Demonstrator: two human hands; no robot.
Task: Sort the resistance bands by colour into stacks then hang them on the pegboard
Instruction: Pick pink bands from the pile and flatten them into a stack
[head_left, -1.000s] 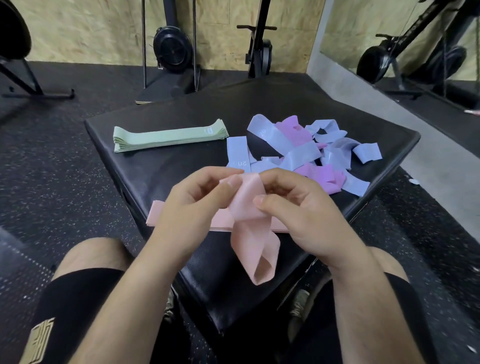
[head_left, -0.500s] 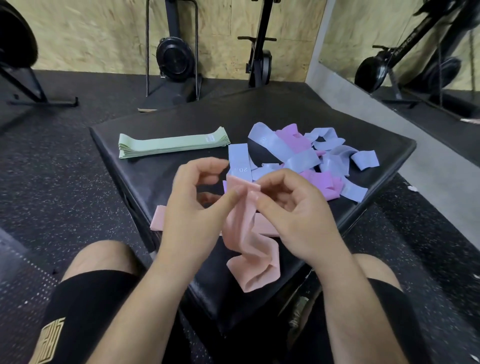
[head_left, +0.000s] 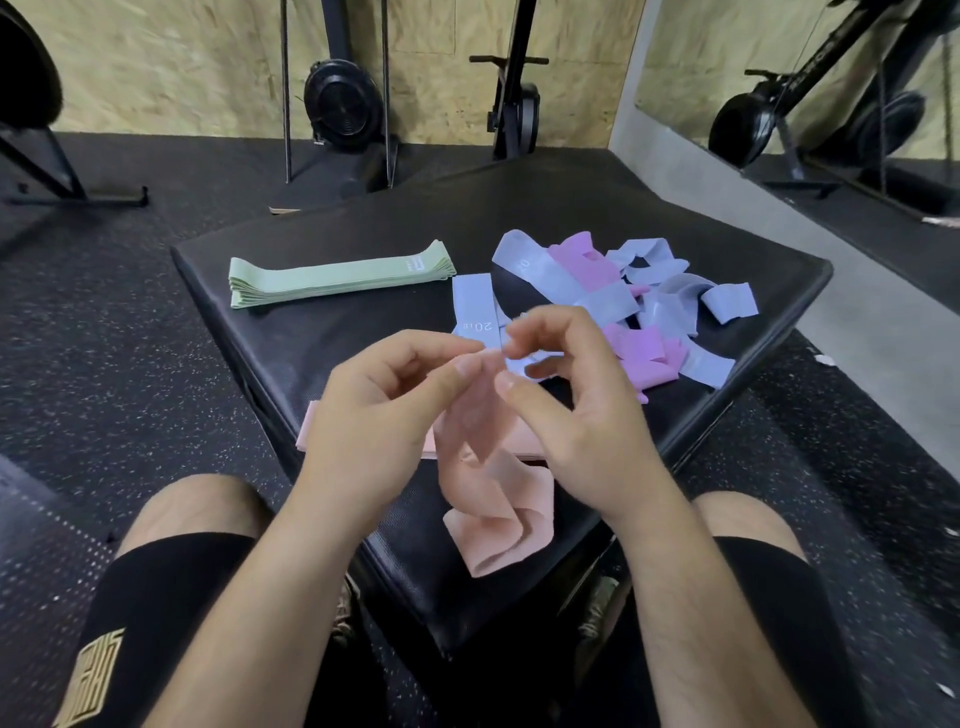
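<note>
A person sits at a black padded worktop (head_left: 322, 358) with both hands raised just above its near edge; the left hand (head_left: 374, 410) and the right hand (head_left: 576, 415) meet fingertip to fingertip, and their fingers (head_left: 441, 347) are curled in, narrowly pinching the top end of a peach band (head_left: 488, 525); the band hangs down twisted between the wrists, and its folded lower end lies on the near corner of the worktop; the pinch itself is a little blurred. Under the hands a peach stack (head_left: 307, 431) lies flat, one end showing left of the left hand. At the far left of the worktop a green stack (head_left: 337, 275) lies neat and straight; to the right, well apart from it, a loose heap (head_left: 639, 306) of blue and purple bands lies tangled; a blue band (head_left: 475, 306) marked 20 LB lies at the heap's left edge, just beyond the fingertips.
</note>
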